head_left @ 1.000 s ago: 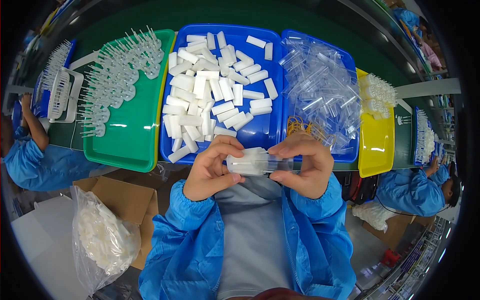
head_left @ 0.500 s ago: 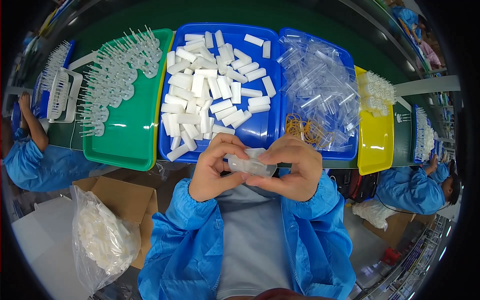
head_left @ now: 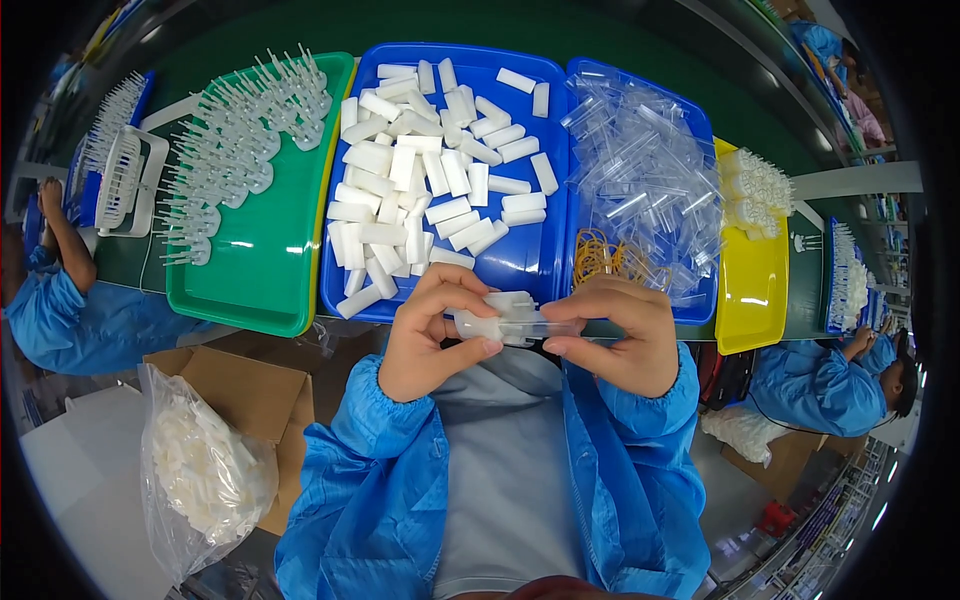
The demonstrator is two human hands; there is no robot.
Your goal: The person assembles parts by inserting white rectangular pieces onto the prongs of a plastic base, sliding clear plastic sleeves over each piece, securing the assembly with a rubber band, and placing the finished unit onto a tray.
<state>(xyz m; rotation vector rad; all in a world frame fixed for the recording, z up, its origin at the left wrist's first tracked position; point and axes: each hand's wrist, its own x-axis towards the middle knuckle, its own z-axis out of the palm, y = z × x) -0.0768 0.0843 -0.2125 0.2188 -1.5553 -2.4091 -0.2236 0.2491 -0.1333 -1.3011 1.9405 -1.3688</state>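
Note:
My left hand [head_left: 432,335] and my right hand [head_left: 618,335] meet close to my chest, both pinching a small white plastic part with a clear sleeve [head_left: 512,318] held between them. Just beyond my hands lies a blue tray [head_left: 520,262] filled with several white rectangular blocks [head_left: 420,190]. To its right a second blue tray holds a heap of clear plastic sleeves [head_left: 645,180] and some yellow rubber bands [head_left: 605,258].
A green tray [head_left: 260,270] at the left carries several white pronged parts. A yellow tray [head_left: 752,290] with white parts sits at the right. A cardboard box and a clear bag of white pieces [head_left: 205,470] stand at lower left. Other people in blue sleeves work at both sides.
My hands drew together over the part half a second ago and have now spread slightly, the right hand sliding rightward along the clear sleeve.

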